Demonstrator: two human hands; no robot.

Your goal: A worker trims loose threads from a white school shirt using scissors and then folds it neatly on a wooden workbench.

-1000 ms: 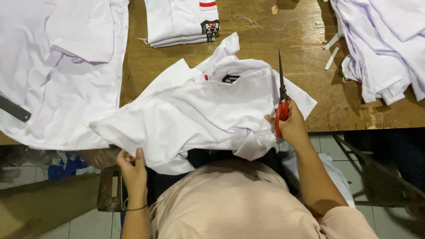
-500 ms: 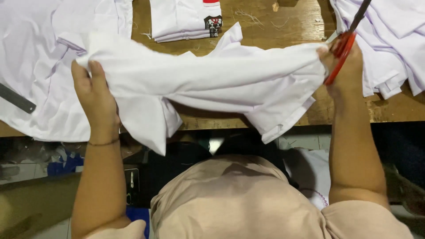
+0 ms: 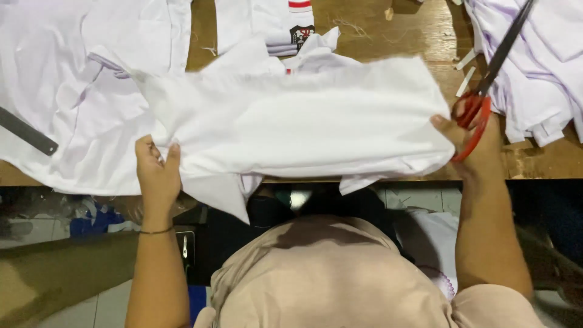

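**Scissors sharing a hand with cloth: where the trouble could come from**

Wooden surface (image 3: pixel 376 30) fills the upper view, its near edge running across the middle, with a dark gap and tiled floor below. A white garment (image 3: pixel 303 121) lies spread across the centre and hangs partly over that near edge.

The left hand (image 3: pixel 156 173), at about 8 o'clock from the garment's middle, is clenched on the garment's lower left edge. The right hand (image 3: pixel 467 130), at 3 o'clock, pinches the garment's right edge while its fingers also sit in the red handles of a pair of scissors (image 3: pixel 486 79), whose dark blades point toward 1 o'clock, over a heap of white cloth (image 3: pixel 534 73). Whether the blades are fully closed I cannot tell.

The main risk, as I judge it, is that double duty: a tug on the garment could swing the blades into the heap behind, or let the tips snag and nick fabric. The overhanging part could also drag the garment off toward 6 o'clock if either grip slackens.

At 12 o'clock lies a folded shirt (image 3: pixel 267 24); at 9 o'clock a dark ruler (image 3: pixel 27 130) rests on more white cloth (image 3: pixel 61 73).
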